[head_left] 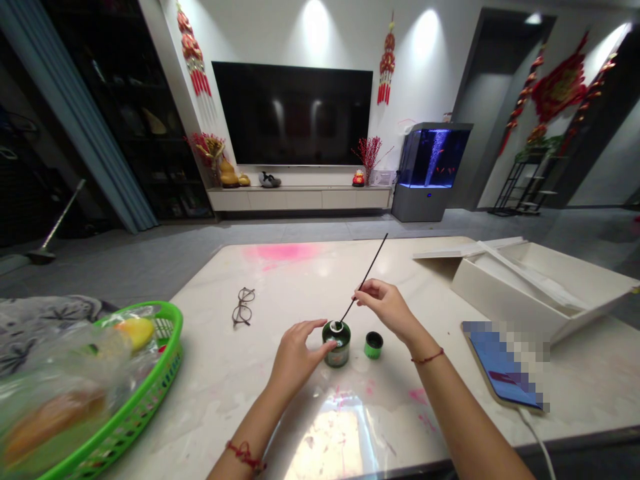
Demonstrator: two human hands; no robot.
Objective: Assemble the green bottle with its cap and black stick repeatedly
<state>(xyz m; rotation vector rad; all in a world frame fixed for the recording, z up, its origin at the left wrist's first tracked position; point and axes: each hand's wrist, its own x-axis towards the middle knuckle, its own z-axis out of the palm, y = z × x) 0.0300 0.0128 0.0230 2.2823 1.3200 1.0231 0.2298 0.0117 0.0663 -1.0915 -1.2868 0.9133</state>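
Note:
In the head view a small dark-green glass bottle with a white ring at its mouth stands upright on the table. My left hand holds it steady, thumb on its front and fingers at its far left side. Between the thumb and fingertips of my right hand is a thin black stick, slanting up to the right. The lower tip of the stick is at the bottle's mouth; how far it reaches inside cannot be made out. Just right of the bottle sits a green cap with a black inside facing up.
Eyeglasses lie left of the bottle on the pale table. A green plastic basket with bagged items stands at the left edge. To the right are a phone on a cable and an open white box.

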